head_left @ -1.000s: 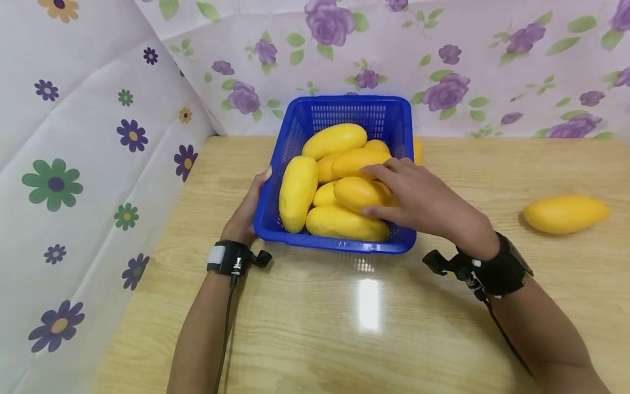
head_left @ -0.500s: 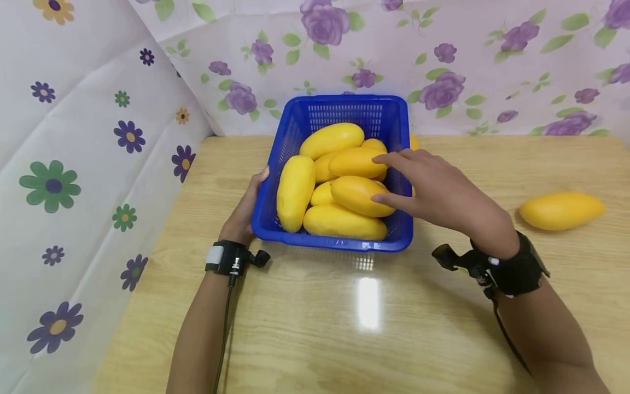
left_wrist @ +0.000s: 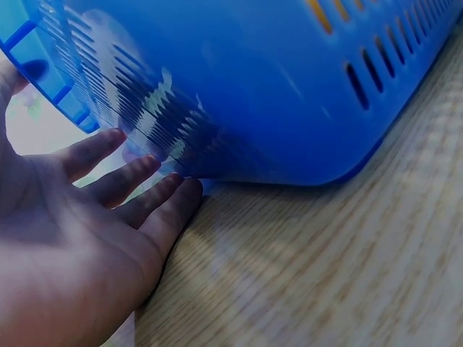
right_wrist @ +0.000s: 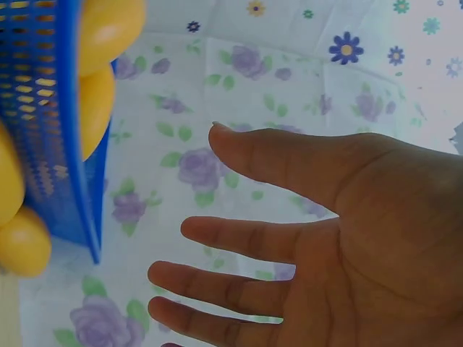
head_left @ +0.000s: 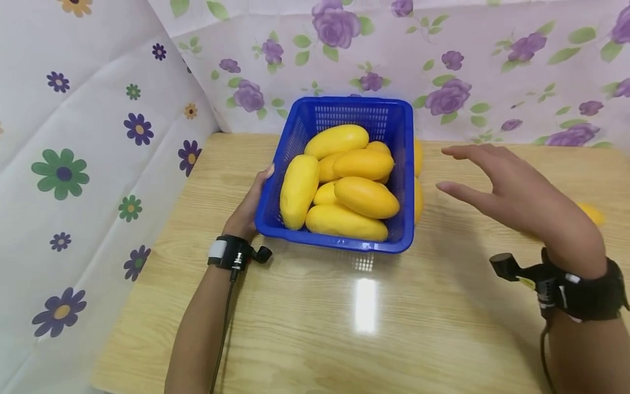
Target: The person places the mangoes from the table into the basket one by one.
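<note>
A blue plastic basket (head_left: 339,239) with slotted walls holds several yellow mangoes (head_left: 337,140). At its left side is my left hand (head_left: 244,212), thumb at the rim. The left wrist view shows the fingers (left_wrist: 116,177) of that hand extended against the basket's outer wall (left_wrist: 275,108). My right hand (head_left: 517,191) hovers to the right of the basket, apart from it, with thumb and fingers spread and nothing held. In the right wrist view its palm (right_wrist: 398,238) is bare, and the basket's rim (right_wrist: 72,130) stands off to the left.
Two mangoes (head_left: 418,200) lie outside the basket along its right wall, partly hidden by it. Another mango (head_left: 592,213) sits farther right on the wooden table (head_left: 305,328), mostly covered by my right hand. Floral sheets (head_left: 379,49) hang behind and at the left.
My right hand has come away from the mangoes in the basket and moved right, over the table. The mangoes in the basket stay in place. My left hand remains at the basket's side.
</note>
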A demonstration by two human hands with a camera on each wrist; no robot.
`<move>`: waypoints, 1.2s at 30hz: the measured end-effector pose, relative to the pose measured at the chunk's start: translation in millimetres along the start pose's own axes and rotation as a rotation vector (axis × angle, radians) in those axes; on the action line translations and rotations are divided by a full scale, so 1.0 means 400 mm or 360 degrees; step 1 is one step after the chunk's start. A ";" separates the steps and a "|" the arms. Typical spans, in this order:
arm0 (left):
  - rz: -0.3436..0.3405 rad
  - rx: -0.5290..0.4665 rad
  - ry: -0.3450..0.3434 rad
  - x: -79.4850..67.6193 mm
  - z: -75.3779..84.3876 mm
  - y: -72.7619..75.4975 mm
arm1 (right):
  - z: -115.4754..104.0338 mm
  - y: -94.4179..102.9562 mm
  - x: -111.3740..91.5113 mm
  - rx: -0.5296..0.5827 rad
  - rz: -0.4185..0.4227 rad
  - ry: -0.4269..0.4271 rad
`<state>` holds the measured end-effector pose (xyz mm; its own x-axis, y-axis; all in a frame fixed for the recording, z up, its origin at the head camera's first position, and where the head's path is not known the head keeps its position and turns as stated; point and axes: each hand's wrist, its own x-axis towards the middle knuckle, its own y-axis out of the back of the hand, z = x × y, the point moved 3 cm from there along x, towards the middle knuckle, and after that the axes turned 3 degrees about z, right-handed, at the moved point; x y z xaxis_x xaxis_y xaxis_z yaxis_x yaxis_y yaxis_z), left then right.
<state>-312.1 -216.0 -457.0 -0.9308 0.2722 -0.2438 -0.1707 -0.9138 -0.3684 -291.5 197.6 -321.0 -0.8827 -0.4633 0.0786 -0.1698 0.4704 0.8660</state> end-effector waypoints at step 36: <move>0.0025 -0.0015 -0.0004 0.007 -0.003 0.003 | 0.277 -0.045 -0.175 -0.0167 0.0280 -0.0277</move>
<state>-314.5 -215.9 -459.2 -0.9342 0.2571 -0.2474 -0.1531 -0.9151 -0.3731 -275.2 304.6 -396.9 -0.9582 -0.2409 0.1541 0.0313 0.4474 0.8938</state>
